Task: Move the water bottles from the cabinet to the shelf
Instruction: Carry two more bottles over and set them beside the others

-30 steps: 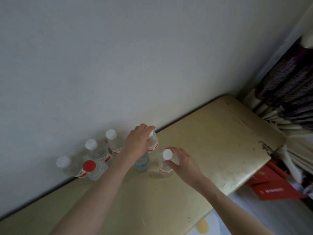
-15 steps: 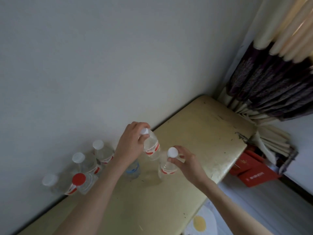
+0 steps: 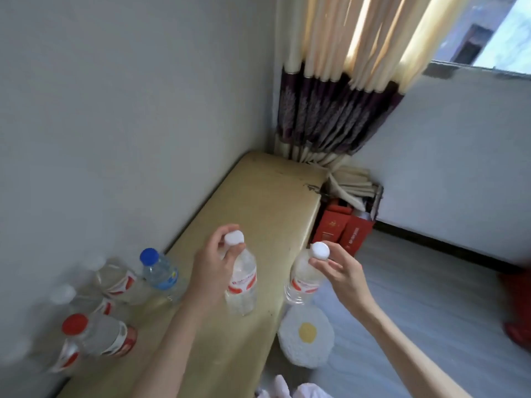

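Note:
My left hand (image 3: 211, 261) grips a clear water bottle (image 3: 242, 282) with a white cap and red label by its neck, held above the yellow cabinet top (image 3: 258, 202). My right hand (image 3: 339, 271) holds a second white-capped bottle (image 3: 301, 278) by the cap, out past the cabinet's front edge. Several bottles still stand on the cabinet by the wall: a blue-capped one (image 3: 159, 272), a red-capped one (image 3: 96, 336), and blurred white-capped ones (image 3: 115, 280). No shelf is in view.
A white wall runs along the cabinet's back. Curtains (image 3: 339, 90) hang at the far corner above red boxes (image 3: 344, 228) on the floor. A round white-and-yellow cushion (image 3: 306, 336) lies on the floor beside the cabinet.
Both hands have lifted their bottles off the cabinet top and drawn them toward me and to the right. The view has swung right, showing the curtain and floor.

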Available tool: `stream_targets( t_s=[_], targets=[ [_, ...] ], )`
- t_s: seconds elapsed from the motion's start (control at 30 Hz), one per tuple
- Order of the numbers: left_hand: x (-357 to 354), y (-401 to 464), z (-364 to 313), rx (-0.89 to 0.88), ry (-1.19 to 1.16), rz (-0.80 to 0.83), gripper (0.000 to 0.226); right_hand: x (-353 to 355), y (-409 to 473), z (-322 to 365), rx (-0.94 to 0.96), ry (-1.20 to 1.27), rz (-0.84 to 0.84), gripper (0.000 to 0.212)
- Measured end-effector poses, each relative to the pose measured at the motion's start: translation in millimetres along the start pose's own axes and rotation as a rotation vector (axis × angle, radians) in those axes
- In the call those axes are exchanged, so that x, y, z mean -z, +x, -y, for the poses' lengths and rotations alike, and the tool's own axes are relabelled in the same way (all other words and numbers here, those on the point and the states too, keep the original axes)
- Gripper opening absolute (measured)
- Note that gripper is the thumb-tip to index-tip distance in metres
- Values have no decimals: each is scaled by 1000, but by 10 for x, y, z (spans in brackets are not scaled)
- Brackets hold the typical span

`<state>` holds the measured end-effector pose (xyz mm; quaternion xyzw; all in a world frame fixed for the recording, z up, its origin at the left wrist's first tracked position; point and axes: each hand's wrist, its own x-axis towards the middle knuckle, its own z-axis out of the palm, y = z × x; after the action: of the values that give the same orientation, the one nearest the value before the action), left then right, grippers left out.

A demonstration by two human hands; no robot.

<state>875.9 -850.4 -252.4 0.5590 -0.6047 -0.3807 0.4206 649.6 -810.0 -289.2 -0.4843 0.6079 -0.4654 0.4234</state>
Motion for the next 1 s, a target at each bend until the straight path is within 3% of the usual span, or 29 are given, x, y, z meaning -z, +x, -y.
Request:
stream_targets(
  t_s=[0.17, 0.4, 0.53, 0.7, 1.0],
  targets=[
    [-599, -367, -278, -12, -6, 210, 28, 725, -564, -134, 5, -36, -219, 23],
    [-1811, -947, -948, -218, -33, 484, 26, 2019, -1590, -301, 31, -88, -492, 23],
    [-2611, -1527, -1271, -273, -72, 616, 25, 2762, -2297, -454, 7, -119, -611, 20],
    [-3591, -2344, -1690, -303, -151, 780, 22, 3683, -3267, -624, -50, -167, -792, 32],
    [-5483, -3694, -2443, -413, -174, 1256, 23, 5049, -4801, -1018, -168, -29, -1224, 27]
  ],
)
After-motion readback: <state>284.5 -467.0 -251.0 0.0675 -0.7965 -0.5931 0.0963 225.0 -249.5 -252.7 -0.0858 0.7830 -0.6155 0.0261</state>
